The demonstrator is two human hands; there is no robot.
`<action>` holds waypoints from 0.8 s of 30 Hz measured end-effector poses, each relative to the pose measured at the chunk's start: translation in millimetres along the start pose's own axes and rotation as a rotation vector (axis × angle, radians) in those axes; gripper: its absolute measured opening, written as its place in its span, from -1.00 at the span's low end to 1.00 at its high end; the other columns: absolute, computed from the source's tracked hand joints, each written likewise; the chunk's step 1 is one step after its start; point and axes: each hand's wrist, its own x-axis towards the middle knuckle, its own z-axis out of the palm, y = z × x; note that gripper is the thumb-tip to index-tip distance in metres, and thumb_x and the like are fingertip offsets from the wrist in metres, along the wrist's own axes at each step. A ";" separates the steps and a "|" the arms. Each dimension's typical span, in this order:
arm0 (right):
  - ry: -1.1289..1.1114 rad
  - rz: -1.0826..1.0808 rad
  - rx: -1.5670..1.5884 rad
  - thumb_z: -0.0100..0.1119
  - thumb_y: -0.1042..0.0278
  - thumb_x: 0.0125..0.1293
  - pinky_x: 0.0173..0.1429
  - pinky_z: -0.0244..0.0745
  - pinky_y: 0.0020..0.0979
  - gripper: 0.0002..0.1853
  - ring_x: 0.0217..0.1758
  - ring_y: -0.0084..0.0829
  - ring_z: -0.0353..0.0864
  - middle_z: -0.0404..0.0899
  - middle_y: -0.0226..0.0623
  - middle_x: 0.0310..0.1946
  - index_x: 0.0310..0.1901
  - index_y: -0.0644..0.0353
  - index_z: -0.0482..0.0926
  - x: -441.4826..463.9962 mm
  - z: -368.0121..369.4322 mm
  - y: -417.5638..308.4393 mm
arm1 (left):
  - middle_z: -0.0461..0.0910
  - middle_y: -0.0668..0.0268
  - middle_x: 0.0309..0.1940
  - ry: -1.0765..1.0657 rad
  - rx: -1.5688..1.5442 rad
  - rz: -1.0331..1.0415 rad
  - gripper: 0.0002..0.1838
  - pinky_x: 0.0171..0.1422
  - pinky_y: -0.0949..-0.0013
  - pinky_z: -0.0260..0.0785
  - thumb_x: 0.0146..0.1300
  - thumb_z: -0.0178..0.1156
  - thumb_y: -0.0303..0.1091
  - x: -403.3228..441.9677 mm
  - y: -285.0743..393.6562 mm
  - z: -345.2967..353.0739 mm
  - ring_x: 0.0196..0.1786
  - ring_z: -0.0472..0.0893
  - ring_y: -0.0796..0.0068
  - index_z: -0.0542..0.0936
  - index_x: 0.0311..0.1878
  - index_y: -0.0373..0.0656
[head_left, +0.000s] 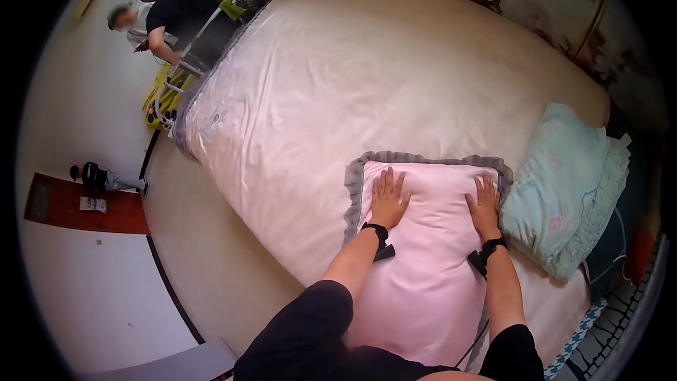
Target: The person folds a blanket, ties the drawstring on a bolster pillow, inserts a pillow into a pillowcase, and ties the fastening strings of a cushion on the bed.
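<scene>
Left hand point(389, 199) and right hand point(484, 207) both lie open, palms down, fingers slightly spread and thumbs pointing inward, pressed flat on one pink pillow point(434, 240) with a gray ruffled edge. Neither hand grips anything. The pillow rests on one bed with a pale pink sheet point(317, 99), close to the wearer's body. Just beside it, past the right hand, lies one folded mint-green quilt point(560, 190). Each wrist wears one black band. Three other people are well apart from the hands.
</scene>
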 end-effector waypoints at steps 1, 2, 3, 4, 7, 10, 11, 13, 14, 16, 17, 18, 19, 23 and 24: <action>-0.004 -0.007 0.004 0.04 -0.04 0.23 0.44 -0.23 -0.09 -0.35 0.44 -0.13 -0.08 0.01 -0.19 0.38 0.31 0.01 0.17 8.5 5.9 13.7 | -0.14 0.07 0.42 0.002 -0.013 0.012 -0.37 0.46 0.01 -0.38 0.27 -0.10 0.00 4.9 -5.6 6.6 0.46 -0.16 0.11 0.10 0.37 0.00; -0.003 0.033 0.068 0.03 -0.06 0.24 0.45 -0.25 -0.09 -0.30 0.44 -0.10 -0.12 -0.04 -0.14 0.39 0.33 0.10 0.11 16.3 11.7 25.1 | -0.14 0.07 0.42 0.004 -0.007 0.002 -0.37 0.46 0.01 -0.38 0.27 -0.10 0.00 9.4 -11.2 11.5 0.46 -0.16 0.11 0.10 0.37 0.00; -0.002 0.073 0.133 0.02 -0.08 0.25 0.45 -0.27 -0.10 -0.24 0.45 -0.06 -0.16 -0.10 -0.08 0.40 0.34 0.20 0.05 23.2 17.2 33.9 | -0.10 0.08 0.41 0.008 0.012 0.036 -0.37 0.45 -0.02 -0.34 0.28 -0.11 0.01 15.2 -16.8 11.3 0.45 -0.14 0.10 0.11 0.37 0.00; -0.002 0.065 0.140 0.02 -0.08 0.25 0.45 -0.27 -0.10 -0.24 0.45 -0.06 -0.16 -0.10 -0.08 0.40 0.34 0.20 0.05 29.5 30.7 45.6 | -0.07 0.09 0.40 0.012 0.032 0.073 -0.38 0.44 -0.04 -0.30 0.29 -0.13 0.03 23.0 -21.2 5.2 0.45 -0.13 0.10 0.12 0.36 0.00; 0.215 0.282 0.103 0.04 -0.13 0.22 0.45 -0.29 -0.09 -0.11 0.43 0.09 -0.23 -0.18 0.25 0.35 0.29 0.50 -0.03 39.8 50.0 59.5 | 0.01 0.09 0.38 -0.314 0.014 -0.282 -0.34 0.40 -0.11 -0.20 0.28 -0.14 0.11 62.1 -28.2 -26.7 0.44 -0.07 0.12 0.14 0.36 -0.03; 0.141 0.317 0.141 0.06 -0.18 0.19 0.43 -0.20 -0.11 -0.09 0.41 0.06 -0.18 -0.10 0.24 0.33 0.28 0.49 0.03 41.5 36.9 56.8 | 0.08 0.12 0.36 -0.467 -0.150 -0.316 -0.29 0.38 -0.05 -0.09 0.24 -0.13 0.20 83.0 -55.8 -40.8 0.43 -0.03 0.16 0.22 0.32 -0.10; 0.177 0.322 0.156 0.10 -0.18 0.16 0.39 -0.11 -0.08 -0.13 0.35 0.09 -0.04 0.10 0.23 0.24 0.23 0.48 0.16 39.4 34.1 54.0 | 0.22 0.10 0.29 -0.443 -0.154 -0.331 -0.22 0.34 -0.02 0.01 0.15 -0.11 0.34 83.9 -72.4 -23.2 0.37 0.13 0.16 0.34 0.24 -0.11; 0.047 0.365 0.142 0.12 -0.15 0.16 0.35 -0.01 -0.13 -0.18 0.32 0.04 0.07 0.19 0.21 0.19 0.19 0.47 0.22 34.9 8.5 38.1 | 0.28 0.00 0.23 -0.482 -0.319 -0.432 -0.17 0.33 0.06 0.06 0.14 -0.11 0.35 73.4 -77.4 -13.4 0.33 0.20 0.10 0.34 0.21 -0.23; -0.088 0.416 0.135 0.13 -0.12 0.17 0.32 0.09 -0.17 -0.23 0.28 -0.01 0.18 0.28 0.18 0.14 0.16 0.47 0.28 32.9 -4.6 25.6 | 0.33 -0.09 0.18 -0.528 -0.477 -0.529 -0.11 0.32 0.13 0.11 0.14 -0.11 0.37 66.1 -76.5 -12.1 0.28 0.28 0.04 0.34 0.18 -0.35; -0.147 0.525 0.490 0.15 -0.11 0.15 0.26 0.18 -0.23 -0.24 0.21 -0.02 0.28 0.35 0.18 0.09 0.13 0.48 0.29 18.2 -15.2 8.5 | 0.36 -0.25 0.10 -0.461 -0.656 -0.521 -0.02 0.29 0.25 0.17 0.14 -0.12 0.38 44.6 -64.1 -22.4 0.21 0.37 -0.02 0.28 0.15 -0.56; -0.216 0.629 0.855 0.17 -0.10 0.13 0.21 0.26 -0.28 -0.25 0.15 -0.04 0.39 0.41 0.18 0.04 0.11 0.49 0.30 9.5 -22.4 4.6 | 0.33 -0.25 0.13 -0.462 -0.668 -0.560 -0.01 0.31 0.27 0.14 0.14 -0.12 0.38 36.5 -57.4 -30.0 0.25 0.34 0.03 0.27 0.15 -0.58; -0.201 0.620 0.846 0.17 -0.10 0.13 0.21 0.26 -0.28 -0.25 0.15 -0.04 0.39 0.41 0.18 0.04 0.11 0.49 0.30 0.2 -17.9 11.2 | 0.33 -0.25 0.13 -0.454 -0.681 -0.546 -0.01 0.31 0.27 0.14 0.14 -0.12 0.38 27.6 -54.3 -35.8 0.25 0.34 0.03 0.27 0.15 -0.58; -0.199 0.582 0.792 0.18 -0.08 0.13 0.14 0.32 -0.33 -0.27 0.10 -0.10 0.44 0.45 0.14 0.01 0.10 0.47 0.33 -7.7 -4.1 22.1 | 0.35 -0.23 0.13 -0.468 -0.787 -0.559 -0.02 0.29 0.28 0.17 0.15 -0.09 0.36 17.7 -53.7 -42.4 0.23 0.36 0.07 0.28 0.14 -0.59; -0.236 0.521 0.626 0.16 0.03 0.18 0.03 0.38 -0.42 -0.42 -0.02 -0.36 0.49 0.52 -0.11 -0.08 0.05 0.41 0.42 -41.6 -62.5 -24.8 | 0.48 0.20 0.06 -0.714 -1.377 -0.671 -0.37 0.08 0.48 0.35 0.30 -0.02 0.08 -26.1 -45.8 -96.8 0.02 0.49 0.51 0.36 0.20 -0.29; -0.223 0.520 0.622 0.16 0.03 0.18 0.03 0.38 -0.42 -0.42 -0.02 -0.36 0.49 0.52 -0.11 -0.08 0.05 0.41 0.42 -50.3 -90.6 -46.6 | 0.49 0.22 0.04 -0.704 -1.451 -0.645 -0.37 0.09 0.47 0.35 0.29 0.00 0.08 -38.0 -39.5 -122.2 0.02 0.49 0.52 0.37 0.19 -0.29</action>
